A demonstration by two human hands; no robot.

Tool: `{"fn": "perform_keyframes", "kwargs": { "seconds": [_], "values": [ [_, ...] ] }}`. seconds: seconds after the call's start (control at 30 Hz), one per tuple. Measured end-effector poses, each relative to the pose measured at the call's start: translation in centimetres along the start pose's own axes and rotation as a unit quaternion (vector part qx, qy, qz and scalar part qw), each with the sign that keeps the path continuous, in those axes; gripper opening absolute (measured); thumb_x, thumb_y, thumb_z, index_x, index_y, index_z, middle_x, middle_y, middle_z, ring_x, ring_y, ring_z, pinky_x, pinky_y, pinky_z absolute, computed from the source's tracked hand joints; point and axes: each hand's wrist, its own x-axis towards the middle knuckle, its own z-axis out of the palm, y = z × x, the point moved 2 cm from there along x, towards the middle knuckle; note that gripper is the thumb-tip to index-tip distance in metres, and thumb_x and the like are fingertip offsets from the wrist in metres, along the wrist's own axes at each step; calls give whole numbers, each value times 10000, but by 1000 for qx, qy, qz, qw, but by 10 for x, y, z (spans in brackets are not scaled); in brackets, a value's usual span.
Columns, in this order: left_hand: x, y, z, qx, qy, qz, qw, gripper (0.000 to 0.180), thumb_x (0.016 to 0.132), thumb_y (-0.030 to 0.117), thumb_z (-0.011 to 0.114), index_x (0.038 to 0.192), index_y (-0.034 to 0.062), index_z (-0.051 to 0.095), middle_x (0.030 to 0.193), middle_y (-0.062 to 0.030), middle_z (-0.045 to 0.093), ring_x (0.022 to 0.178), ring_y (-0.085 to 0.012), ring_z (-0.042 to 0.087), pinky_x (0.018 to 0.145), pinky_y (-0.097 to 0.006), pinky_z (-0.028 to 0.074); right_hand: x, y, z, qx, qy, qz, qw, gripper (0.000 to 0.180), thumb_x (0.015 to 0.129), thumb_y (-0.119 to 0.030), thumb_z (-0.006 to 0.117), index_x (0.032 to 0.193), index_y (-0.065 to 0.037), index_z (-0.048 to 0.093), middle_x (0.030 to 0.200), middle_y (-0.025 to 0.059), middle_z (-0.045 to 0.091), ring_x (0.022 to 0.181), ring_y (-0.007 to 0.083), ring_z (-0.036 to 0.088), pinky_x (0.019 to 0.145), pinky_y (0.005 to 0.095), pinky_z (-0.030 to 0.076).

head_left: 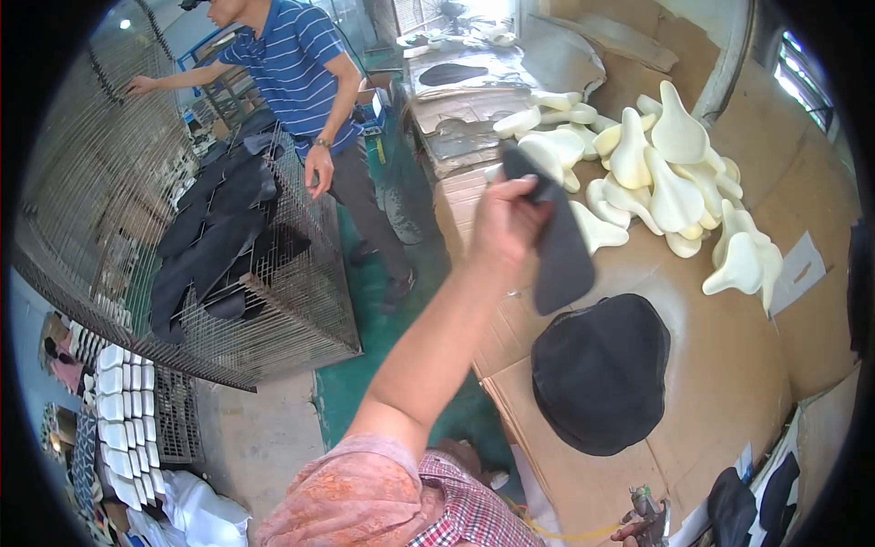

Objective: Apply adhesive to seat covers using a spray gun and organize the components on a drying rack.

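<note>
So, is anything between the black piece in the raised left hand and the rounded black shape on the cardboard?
Nothing visible stands between them: the left hand holds the black piece up, its lower end toward the rounded black shape. The pale saddle-shaped pieces lie farther off.

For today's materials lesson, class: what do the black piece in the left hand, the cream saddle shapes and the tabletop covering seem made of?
Black piece in the left hand: probably cloth or synthetic leather; matte, thin, evenly dark.
Cream saddle shapes: likely moulded foam, possibly plastic; smooth, rounded, low-gloss.
Tabletop covering: seemingly cardboard; dull brown, with straight creases.
</note>
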Motion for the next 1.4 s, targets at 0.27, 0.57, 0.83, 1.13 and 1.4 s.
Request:
{"fn": "perform_keyframes", "kwargs": {
  "seconds": [0.27, 0.57, 0.83, 1.13, 1.4],
  "values": [
    [42, 137, -123, 378, 70, 179, 905, 59, 716, -19, 608, 710, 36, 630, 730, -73, 605, 731, -194, 579, 690, -290, 473, -18, 6, -28, 57, 98, -18, 993, 583, 754, -83, 612, 1285, 37, 403, 881, 105, 599, 767, 166, 595, 728, 305, 486],
    [82, 217, -200, 114, 65, 121, 984, 159, 870, -1, 491, 1013, -12, 561, 977, -143, 609, 915, -254, 589, 862, -389, 477, -82, -16, -32, 112, 131, 55, 984, 622, 729, -93, 679, 1272, 52, 414, 840, 121, 602, 759, 181, 595, 698, 304, 483],
    [65, 212, -201, 121, 85, 191, 970, 281, 882, -28, 429, 1158, -4, 471, 1083, -177, 560, 953, -273, 558, 840, -394, 482, -103, -26, -23, 91, 223, 40, 970, 623, 728, -105, 710, 1259, 36, 418, 803, 104, 605, 676, 169, 598, 631, 295, 506],
    [53, 193, -182, 101, 193, 166, 962, 284, 899, 41, 401, 1106, -149, 443, 1123, -264, 533, 956, -305, 561, 832, -412, 482, -90, -36, 11, 150, 130, 52, 979, 556, 686, 2, 673, 1202, 70, 478, 844, 124, 616, 742, 182, 608, 679, 312, 514],
    [56, 227, -225, 80, 142, 192, 968, 151, 878, 91, 519, 929, -51, 516, 923, -164, 574, 901, -279, 571, 820, -403, 490, -111, -26, -18, 80, 229, 41, 969, 594, 716, -25, 684, 1244, 61, 427, 812, 103, 602, 725, 165, 603, 666, 294, 516]
  ]
}}
